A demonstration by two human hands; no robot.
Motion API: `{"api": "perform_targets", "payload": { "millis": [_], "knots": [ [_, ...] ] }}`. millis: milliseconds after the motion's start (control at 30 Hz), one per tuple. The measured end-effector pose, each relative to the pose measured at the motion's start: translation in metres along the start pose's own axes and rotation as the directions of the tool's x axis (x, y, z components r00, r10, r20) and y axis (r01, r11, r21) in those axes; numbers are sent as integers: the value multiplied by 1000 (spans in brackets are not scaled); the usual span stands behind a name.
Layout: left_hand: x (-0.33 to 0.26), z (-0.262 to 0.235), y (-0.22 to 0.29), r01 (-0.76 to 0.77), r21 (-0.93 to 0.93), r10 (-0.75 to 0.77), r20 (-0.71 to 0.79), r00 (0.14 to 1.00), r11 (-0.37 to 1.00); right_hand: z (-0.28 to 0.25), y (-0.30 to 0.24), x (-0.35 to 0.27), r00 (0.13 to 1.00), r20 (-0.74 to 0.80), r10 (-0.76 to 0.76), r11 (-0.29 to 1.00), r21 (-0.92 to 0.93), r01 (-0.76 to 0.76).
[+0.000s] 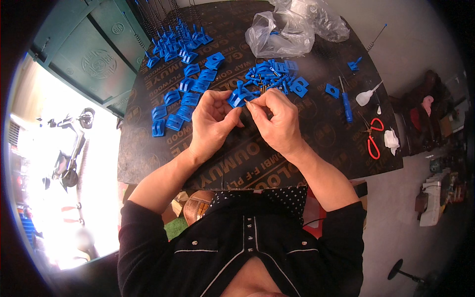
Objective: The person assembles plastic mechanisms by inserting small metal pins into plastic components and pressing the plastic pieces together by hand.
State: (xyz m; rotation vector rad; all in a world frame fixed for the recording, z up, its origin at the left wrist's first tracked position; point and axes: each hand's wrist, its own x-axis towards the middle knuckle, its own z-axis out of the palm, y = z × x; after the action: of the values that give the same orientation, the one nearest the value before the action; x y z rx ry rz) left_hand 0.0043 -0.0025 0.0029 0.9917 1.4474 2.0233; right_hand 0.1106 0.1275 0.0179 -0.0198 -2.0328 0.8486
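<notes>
At the middle of the table, my left hand (213, 121) is closed on a blue plastic bracket (237, 98), holding it between thumb and fingers. My right hand (278, 121) meets it from the other side, thumb and forefinger pinched together at the bracket's edge. Something thin and small seems to be in that pinch, too small to name. Just beyond my fingertips lies a pile of small blue plastic parts (272, 72) mixed with brass-coloured pins or screws. Rows of blue curved brackets (190, 99) are laid out left of my left hand.
Assembled blue pieces with springy stems (178, 42) crowd the far left. Clear plastic bags (282, 32) lie at the back. On the right are a blue screwdriver (347, 106), red-handled pliers (374, 138), a white nozzle bottle (365, 98) and a loose blue square plate (332, 90).
</notes>
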Motion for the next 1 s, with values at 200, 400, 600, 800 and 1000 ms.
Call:
{"api": "perform_targets", "payload": {
  "millis": [200, 400, 600, 800, 1000],
  "knots": [
    [-2, -1, -6, -81, 108, 84, -26, 996, 991, 4, 1, -3, 996, 36, 80, 996, 43, -82],
    [-2, -1, -3, -101, 172, 108, -34, 994, 980, 7, 7, -3, 997, 41, 67, 996, 59, -69],
    [1, -7, 2, -24, 66, 26, -25, 999, 998, 7, 7, -2, 991, 56, 119, 991, 54, -122],
    [6, -16, 6, 173, -36, -170, 84, 982, 984, 6, 10, -1, 996, 64, 58, 998, 24, -60],
    [9, -15, 7, 270, -135, -253, 132, 958, 953, 4, 11, -1, 996, 80, 44, 999, 6, -45]
  ]
}}
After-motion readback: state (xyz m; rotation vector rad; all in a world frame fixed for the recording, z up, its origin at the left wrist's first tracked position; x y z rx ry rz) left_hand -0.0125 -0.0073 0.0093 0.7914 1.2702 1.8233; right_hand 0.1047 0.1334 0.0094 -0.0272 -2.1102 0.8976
